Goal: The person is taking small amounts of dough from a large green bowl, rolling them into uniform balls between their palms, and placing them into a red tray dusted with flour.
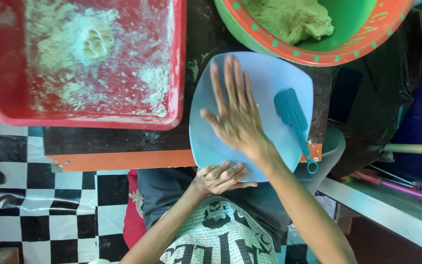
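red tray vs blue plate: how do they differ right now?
The red tray is rectangular with raised walls; the blue plate is a shallow rounded square.
The tray is dusted with flour and crumbs; the plate looks nearly clean.
No hand touches the tray; the right hand presses flat on the plate, the left hand grips its near edge, and a teal spatula lies on it.
Both sit on the dark table.

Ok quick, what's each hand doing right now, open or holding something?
Left hand: fingers curled on the near edge of the blue plate, steadying it.
Right hand: open, flat, palm down on the plate, holding nothing; the teal spatula lies beside it.
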